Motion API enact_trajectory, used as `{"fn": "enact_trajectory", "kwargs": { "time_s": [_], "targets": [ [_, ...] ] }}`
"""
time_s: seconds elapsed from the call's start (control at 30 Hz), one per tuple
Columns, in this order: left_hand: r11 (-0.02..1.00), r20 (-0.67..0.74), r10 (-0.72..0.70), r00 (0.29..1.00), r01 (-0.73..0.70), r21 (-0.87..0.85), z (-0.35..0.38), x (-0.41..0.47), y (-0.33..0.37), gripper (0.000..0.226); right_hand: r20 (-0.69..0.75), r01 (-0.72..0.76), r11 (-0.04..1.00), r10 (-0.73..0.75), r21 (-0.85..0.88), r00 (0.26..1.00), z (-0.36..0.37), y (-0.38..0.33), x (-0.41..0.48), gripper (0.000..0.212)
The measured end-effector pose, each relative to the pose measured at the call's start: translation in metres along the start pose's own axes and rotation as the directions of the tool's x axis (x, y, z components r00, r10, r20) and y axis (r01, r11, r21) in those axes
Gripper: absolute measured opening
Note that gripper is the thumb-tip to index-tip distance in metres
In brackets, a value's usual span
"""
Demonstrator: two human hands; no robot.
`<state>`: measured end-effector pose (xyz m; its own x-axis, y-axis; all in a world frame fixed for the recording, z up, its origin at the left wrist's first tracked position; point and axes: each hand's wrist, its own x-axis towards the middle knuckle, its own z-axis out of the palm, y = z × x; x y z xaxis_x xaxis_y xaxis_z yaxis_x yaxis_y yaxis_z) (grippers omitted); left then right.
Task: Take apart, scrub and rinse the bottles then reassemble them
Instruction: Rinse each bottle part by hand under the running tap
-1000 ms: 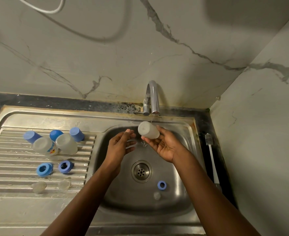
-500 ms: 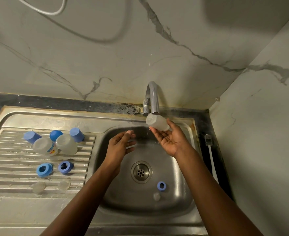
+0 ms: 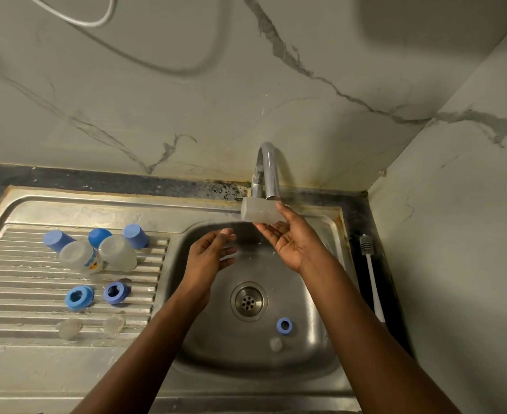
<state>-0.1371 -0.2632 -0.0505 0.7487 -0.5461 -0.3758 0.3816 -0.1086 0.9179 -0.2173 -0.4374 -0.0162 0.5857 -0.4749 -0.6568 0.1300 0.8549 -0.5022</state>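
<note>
Above the sink basin [image 3: 216, 339], the right hand [image 3: 294, 243] is rising to the tap [image 3: 268, 171], fingers pinching the clear bottle body [image 3: 256, 211] now at the spout, probably to rinse; the left hand [image 3: 210, 255] is hanging open, empty.

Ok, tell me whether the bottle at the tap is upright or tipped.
Tipped: the clear bottle lies sideways, held by the right hand just under the tap.
</note>
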Motion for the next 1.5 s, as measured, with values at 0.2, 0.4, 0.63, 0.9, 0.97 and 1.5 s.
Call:
{"fn": "enact_trajectory", "kwargs": {
  "time_s": [0.2,0.4,0.63,0.9,0.97,1.5],
  "targets": [
    [1.000,-0.002,-0.012,1.000,0.012,-0.002,0.000,0.000,-0.001,0.027,-0.024,0.105,0.994,-0.106,-0.028,0.994,-0.008,-0.004,-0.001,0.042],
    [1.000,-0.004,-0.012,1.000,0.012,-0.002,0.003,0.000,-0.002,0.026,-0.037,0.139,0.975,-0.148,-0.174,0.988,-0.018,-0.005,-0.001,0.045],
    [1.000,-0.025,-0.024,0.999,0.024,-0.010,0.002,0.000,-0.002,0.024,0.075,0.200,0.792,-0.193,-0.577,0.978,-0.017,0.013,0.002,0.050],
    [1.000,-0.040,-0.017,0.999,0.016,-0.015,-0.002,-0.003,-0.003,0.022,0.130,0.355,0.612,-0.381,-0.707,0.915,-0.006,0.010,0.001,0.044],
    [1.000,-0.044,-0.014,0.999,0.013,-0.017,-0.003,-0.004,-0.002,0.022,0.119,0.351,0.624,-0.383,-0.698,0.916,-0.006,0.010,0.000,0.045],
    [0.995,0.105,0.081,0.991,-0.086,0.041,-0.014,-0.015,-0.005,0.056,0.030,-0.192,0.935,0.210,-0.297,0.977,-0.023,0.037,-0.011,0.046]
  ]
}}
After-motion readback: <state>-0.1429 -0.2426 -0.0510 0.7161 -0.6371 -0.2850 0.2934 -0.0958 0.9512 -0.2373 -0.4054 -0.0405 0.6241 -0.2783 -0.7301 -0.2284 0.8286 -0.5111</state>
